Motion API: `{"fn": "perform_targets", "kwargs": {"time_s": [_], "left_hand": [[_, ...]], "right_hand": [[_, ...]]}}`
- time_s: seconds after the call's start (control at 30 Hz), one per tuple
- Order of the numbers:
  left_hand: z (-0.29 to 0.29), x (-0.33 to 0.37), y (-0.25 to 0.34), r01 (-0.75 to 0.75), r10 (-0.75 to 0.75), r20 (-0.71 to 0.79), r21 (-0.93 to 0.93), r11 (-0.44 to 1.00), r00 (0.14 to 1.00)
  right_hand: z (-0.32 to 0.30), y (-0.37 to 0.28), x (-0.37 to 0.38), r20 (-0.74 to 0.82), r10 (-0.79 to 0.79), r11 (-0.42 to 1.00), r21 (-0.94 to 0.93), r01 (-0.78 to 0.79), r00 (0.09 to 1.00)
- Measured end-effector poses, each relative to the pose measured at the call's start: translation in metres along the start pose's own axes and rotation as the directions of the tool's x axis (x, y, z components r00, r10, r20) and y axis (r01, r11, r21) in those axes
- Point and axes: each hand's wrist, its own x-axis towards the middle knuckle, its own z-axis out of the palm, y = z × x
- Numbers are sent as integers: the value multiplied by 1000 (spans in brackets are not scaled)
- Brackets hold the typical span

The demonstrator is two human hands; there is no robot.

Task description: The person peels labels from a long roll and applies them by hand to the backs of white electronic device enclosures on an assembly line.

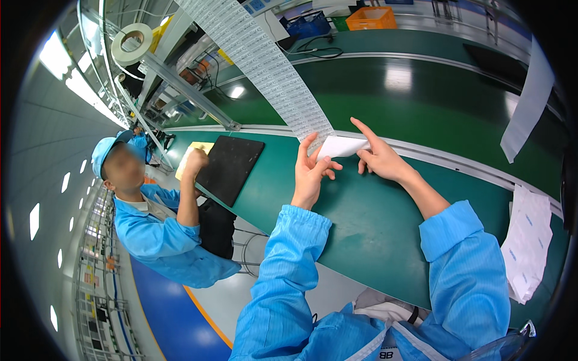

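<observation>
A long strip of printed labels (265,66) slants down from the upper left to my hands over the green workbench. Its lower end curls over and shows a plain white underside (342,146). My left hand (310,174) grips the strip near this end, thumb in front and forefinger raised along its left edge. At the right tip of the white curl, my right hand (385,159) pinches the paper with thumb and curled fingers. The right forefinger points up, apart from the strip. Part of the fingers' contact is hidden by the paper.
The green bench (373,228) borders a conveyor belt (373,96) behind a metal rail. A black mat (230,168) lies at left, where a co-worker (162,222) sits. White sheeting (527,240) lies at right; a paper strip (530,102) hangs above. An orange crate (371,19) stands far back.
</observation>
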Motion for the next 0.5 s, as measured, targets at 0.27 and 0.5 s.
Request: {"fn": "perform_targets", "kwargs": {"time_s": [0.27,0.5], "left_hand": [[-11,4,-5,-50,53,-80,44,998,995],[-14,5,-12,-84,108,-141,165,983,984]], "right_hand": [[0,3,1,-54,29,997,70,-25,998],[-6,10,7,-221,21,977,211,26,975]]}}
